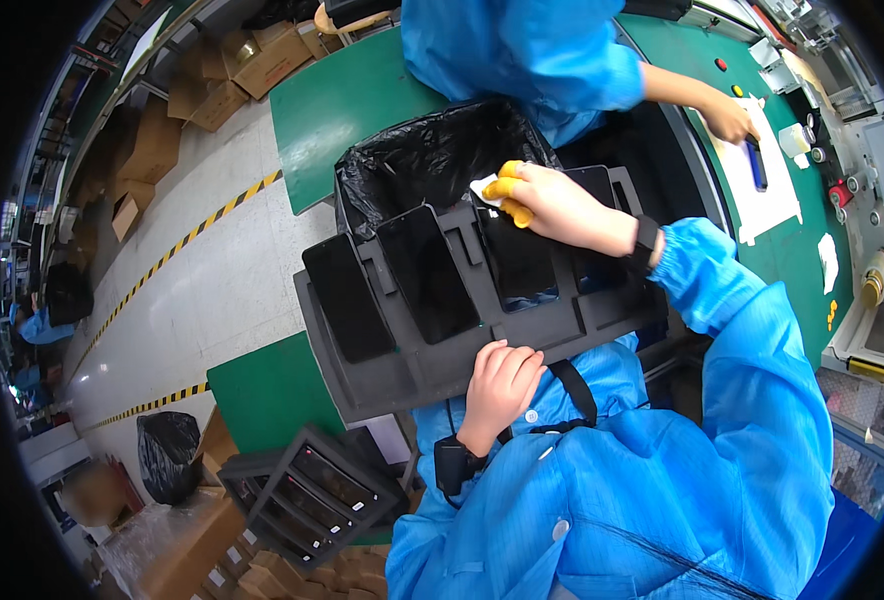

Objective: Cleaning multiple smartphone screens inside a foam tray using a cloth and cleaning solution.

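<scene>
A dark grey foam tray (422, 385) lies tilted in front of me, with several black phone-like panels standing in its slots. The left panel (347, 300), the one beside it (427, 275) and a third (524, 265) show glossy dark faces. My left hand (502, 385) grips the tray's near edge, fingers curled over it. Above the third panel's far end is my right hand (567, 208), with yellow finger covers on its fingertips. It pinches a small white wipe (483, 188); part of another panel is hidden under that hand.
A bin with a black liner (382, 175) stands beyond the tray. Across from me, a co-worker in blue (522, 60) reaches a hand (730, 118) to a dark device (757, 165) on a green bench (812, 290). Another panel tray (312, 495) sits at lower left, near cardboard boxes (197, 545).
</scene>
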### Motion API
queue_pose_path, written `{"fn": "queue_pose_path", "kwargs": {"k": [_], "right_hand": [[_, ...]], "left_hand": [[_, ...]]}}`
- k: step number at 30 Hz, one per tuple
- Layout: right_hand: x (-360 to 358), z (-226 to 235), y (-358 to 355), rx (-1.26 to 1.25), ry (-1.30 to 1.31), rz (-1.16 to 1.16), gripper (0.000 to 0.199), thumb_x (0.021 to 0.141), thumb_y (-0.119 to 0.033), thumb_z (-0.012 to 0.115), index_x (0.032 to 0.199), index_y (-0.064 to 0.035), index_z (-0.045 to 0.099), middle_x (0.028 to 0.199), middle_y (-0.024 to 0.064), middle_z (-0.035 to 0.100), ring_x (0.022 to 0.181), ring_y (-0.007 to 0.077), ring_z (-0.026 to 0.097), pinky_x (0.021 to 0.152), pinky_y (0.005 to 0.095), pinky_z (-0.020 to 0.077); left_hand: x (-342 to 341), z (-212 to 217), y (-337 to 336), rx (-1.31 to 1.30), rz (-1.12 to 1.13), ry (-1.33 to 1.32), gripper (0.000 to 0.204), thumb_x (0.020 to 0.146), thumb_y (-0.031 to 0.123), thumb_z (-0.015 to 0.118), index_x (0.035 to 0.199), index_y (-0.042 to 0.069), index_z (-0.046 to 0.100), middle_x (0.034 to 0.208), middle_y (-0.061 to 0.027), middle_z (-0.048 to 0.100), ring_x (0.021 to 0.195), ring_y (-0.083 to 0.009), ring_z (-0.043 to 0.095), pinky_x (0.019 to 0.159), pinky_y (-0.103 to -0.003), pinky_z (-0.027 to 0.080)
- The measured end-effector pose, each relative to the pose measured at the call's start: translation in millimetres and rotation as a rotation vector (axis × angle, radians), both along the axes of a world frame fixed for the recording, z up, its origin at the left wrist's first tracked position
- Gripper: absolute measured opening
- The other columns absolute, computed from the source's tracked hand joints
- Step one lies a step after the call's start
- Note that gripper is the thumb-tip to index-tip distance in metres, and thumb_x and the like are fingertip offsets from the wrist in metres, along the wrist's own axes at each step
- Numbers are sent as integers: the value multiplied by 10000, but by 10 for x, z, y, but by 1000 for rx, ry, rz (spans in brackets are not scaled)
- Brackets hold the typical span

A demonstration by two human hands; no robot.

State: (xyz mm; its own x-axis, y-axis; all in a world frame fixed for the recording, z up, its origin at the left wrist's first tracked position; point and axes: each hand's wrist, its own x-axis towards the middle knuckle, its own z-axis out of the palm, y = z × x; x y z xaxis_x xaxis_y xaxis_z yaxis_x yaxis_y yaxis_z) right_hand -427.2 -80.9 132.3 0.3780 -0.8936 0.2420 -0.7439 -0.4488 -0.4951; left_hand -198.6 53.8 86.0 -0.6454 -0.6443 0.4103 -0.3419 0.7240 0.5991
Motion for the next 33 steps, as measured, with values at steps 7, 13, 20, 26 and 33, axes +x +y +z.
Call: {"fn": "queue_pose_path", "kwargs": {"k": [7,13,20,26,33], "right_hand": [[312,-282,828,227,0,382,185,744,-54,638,916,13,630,875,179,620,870,336,621,808,397,517],[-128,81,458,118,-43,83,208,792,-56,633,993,-5,615,908,170,605,852,350,596,751,415,491],[86,-295,-98,-92,-40,48,149,754,-23,601,898,8,578,850,189,587,829,371,587,715,429,482],[291,-340,745,184,-21,290,109,778,-62,594,832,31,580,795,199,587,763,364,594,706,447,496],[-403,-40,19,-70,-29,-97,267,784,-28,634,1049,-14,603,918,166,593,862,350,585,757,398,487]], "left_hand": [[13,-35,11,3,-18,-19,193,773,136,714,935,44,662,936,-41,609,893,-202,564,937,-399,442],[-15,1,5,11,1,1,179,740,103,726,897,39,670,905,-51,629,873,-218,582,900,-408,452],[-41,13,-4,11,5,-2,182,733,112,735,892,46,674,909,-45,636,854,-217,586,887,-405,457],[-27,4,-6,3,3,-34,173,732,113,738,880,50,676,901,-41,636,849,-215,585,886,-400,458],[-45,5,6,-5,6,-30,169,728,115,742,873,57,677,901,-37,637,848,-212,586,886,-399,459]]}}
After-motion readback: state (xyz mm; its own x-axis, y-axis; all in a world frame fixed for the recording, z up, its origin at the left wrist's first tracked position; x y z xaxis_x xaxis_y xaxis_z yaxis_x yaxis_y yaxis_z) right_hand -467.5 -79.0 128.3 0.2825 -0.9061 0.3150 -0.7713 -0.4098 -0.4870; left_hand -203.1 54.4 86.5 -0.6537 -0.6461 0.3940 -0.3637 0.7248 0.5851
